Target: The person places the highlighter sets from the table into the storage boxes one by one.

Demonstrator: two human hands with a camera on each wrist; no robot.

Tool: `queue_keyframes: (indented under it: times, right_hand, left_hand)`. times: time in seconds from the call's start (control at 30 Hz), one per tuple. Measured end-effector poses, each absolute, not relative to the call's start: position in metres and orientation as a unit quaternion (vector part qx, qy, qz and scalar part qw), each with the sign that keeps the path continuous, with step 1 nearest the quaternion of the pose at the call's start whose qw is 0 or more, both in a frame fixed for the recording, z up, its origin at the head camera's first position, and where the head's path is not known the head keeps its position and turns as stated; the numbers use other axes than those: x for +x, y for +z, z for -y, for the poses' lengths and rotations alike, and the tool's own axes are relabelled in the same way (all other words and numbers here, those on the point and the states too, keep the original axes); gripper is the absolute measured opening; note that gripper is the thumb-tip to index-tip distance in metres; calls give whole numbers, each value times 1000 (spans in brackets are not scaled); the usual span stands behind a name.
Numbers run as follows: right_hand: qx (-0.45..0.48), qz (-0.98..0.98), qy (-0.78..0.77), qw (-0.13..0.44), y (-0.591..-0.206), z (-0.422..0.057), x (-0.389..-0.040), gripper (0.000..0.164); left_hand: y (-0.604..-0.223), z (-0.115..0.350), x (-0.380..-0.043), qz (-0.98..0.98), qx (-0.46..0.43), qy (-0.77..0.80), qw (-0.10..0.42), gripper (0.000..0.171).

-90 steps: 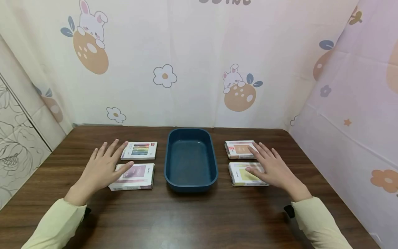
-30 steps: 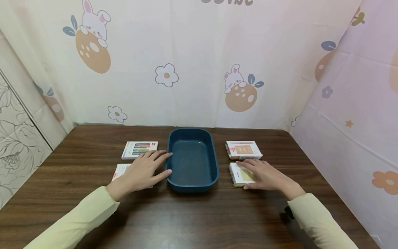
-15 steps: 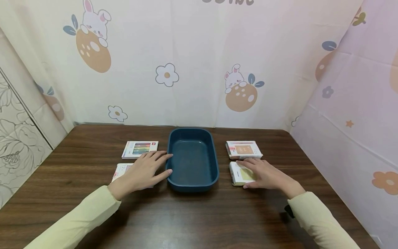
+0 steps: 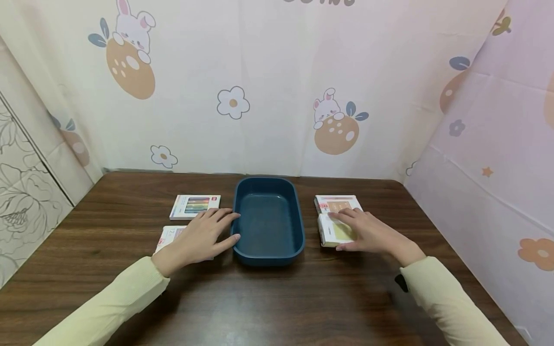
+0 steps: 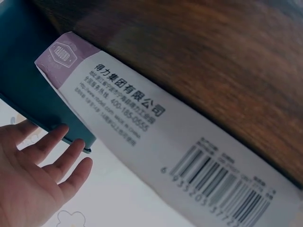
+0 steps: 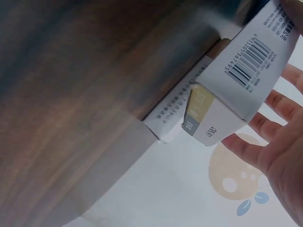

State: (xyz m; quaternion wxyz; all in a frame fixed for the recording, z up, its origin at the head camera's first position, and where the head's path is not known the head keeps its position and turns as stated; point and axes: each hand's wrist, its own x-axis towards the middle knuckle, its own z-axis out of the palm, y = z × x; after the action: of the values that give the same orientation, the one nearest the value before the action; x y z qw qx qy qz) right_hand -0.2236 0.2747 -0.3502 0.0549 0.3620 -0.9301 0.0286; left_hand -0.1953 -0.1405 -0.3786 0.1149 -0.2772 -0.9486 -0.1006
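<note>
Behind and at right, pale cloth [image 4: 277, 72] with printed rabbits, brownish fruits and flowers; at left, a panel [image 4: 19, 206] with line-drawn blossoms. In front of it, a dark brown wooden table [image 4: 268, 307]. In the middle of the table, a blue tray [image 4: 267, 230], deep and with rounded corners. On its left rim, the fingertips and thumb of the left hand [image 4: 201, 235], with fingers spread and loose, not clenched. Beneath this hand and its yellowish sleeve [image 4: 108, 298], mostly hidden, a white box with purple panel [image 4: 172, 234]; farther back, a flat box with coloured stripes [image 4: 195, 207]. To the right of the tray and apart from it, a box with yellow panel [image 4: 331, 234], pinched between thumb and fingers of the right hand [image 4: 368, 231], raised and tilted in the right wrist view. Just behind, with near edge covered by the held box, a box with orange-brown panel [image 4: 337, 203]. Contact between these two: not possible to tell. Under the right cuff, a small black object [image 4: 401, 282].
</note>
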Motion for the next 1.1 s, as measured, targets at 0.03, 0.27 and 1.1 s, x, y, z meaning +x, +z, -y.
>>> queue_keyframes:
  times: [0.03,0.27,1.1]
  right_hand:
    - [362,930,29,54,-348,-273,-224,80]
    - [362,930,45,49,-335,-262,-232,81]
    - [365,930,41,18,-300,-206,-268,79]
  left_hand:
    - [-378,140,-195,949,-275,-101,113,62]
    - [-376,138,-194,954,-261,-102,104,58]
    - [-376,134,-196,955,-255,-99,113,58]
